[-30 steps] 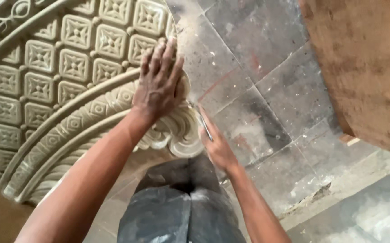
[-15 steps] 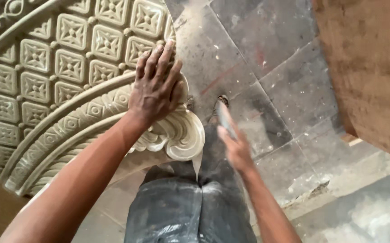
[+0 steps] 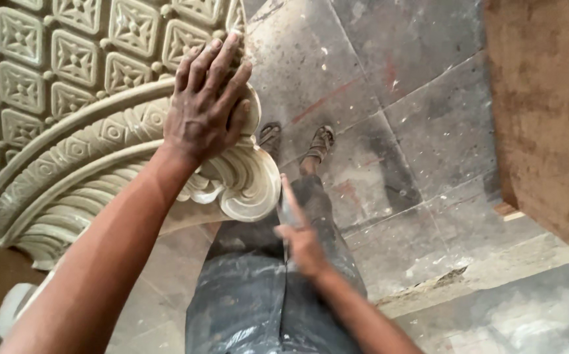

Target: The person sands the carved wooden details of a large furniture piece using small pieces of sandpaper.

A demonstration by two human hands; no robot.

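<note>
right hand [image 3: 303, 244] dropped lower w/ scraper [image 3: 287, 208].

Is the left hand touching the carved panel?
Touching. The head view shows the left hand laid flat, palm down, on the carved panel, fingers spread over its curved border by the scroll.

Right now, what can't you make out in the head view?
- Tool in the right hand: blurred, its kind unreadable; the fingers cover the grip.
- Carved panel: cut off by the top and left edges.
- Panel surface under the left hand: covered by the palm.
- Wooden board: runs off the right edge.
</note>
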